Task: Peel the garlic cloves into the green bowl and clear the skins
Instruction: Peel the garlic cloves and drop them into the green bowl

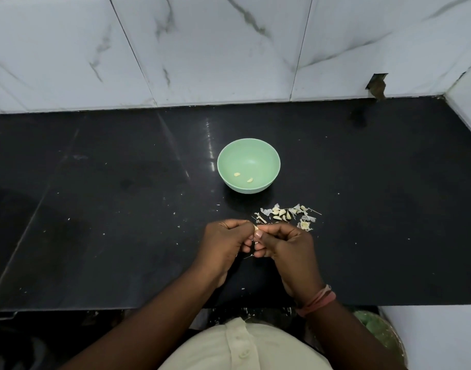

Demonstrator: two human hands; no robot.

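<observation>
Green bowl [248, 166] upright on black counter [122, 209], two peeled cloves [243, 177] inside near front wall. Left hand [225, 245] and right hand [285, 248] meet just above the counter, fingers curled, both pinching one garlic clove [256, 229]; its axis too hidden to tell. Pile of cloves and skins [285, 216] lies between bowl and hands.

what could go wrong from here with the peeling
Skins and unpeeled cloves lie mixed in one pile beside the bowl, so clearing skins may sweep cloves away. Both hands pinch the clove over the counter, not the bowl; if it slips, it lands among the flakes.
</observation>
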